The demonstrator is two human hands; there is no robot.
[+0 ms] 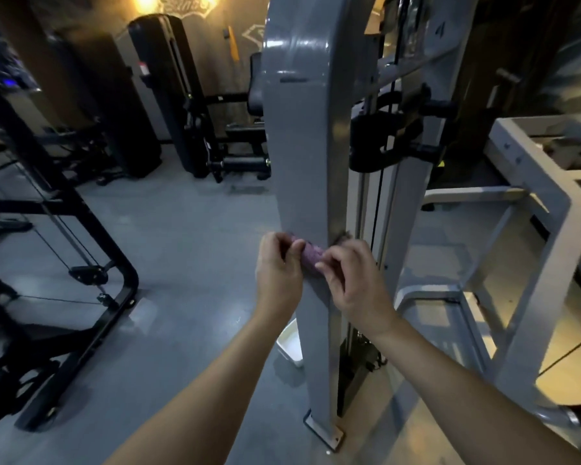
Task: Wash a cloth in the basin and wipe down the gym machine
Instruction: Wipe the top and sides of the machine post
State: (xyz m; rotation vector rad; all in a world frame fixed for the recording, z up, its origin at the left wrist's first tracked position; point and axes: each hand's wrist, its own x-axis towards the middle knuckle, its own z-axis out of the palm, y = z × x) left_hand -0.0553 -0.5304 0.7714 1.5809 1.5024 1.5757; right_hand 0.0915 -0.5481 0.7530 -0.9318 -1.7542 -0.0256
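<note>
Stretching across the front of the tall grey metal upright of the gym machine point(302, 146), a small rolled purple cloth point(311, 260) is held against the post by both hands. The left hand point(277, 266) pinches its left end, grip closed on the fabric beside the post's left edge. The right hand point(353, 280) clamps the other end, fingers curled at the post's right edge. Behind the upright, low on the grey floor point(182, 263), a white plastic basin point(291, 344) shows partly, well below the hands. A black cable point(379, 196) runs down just right of the post. Black exercise frames point(91, 263) stand to the left, a pale grey frame point(534, 213) to the right.
</note>
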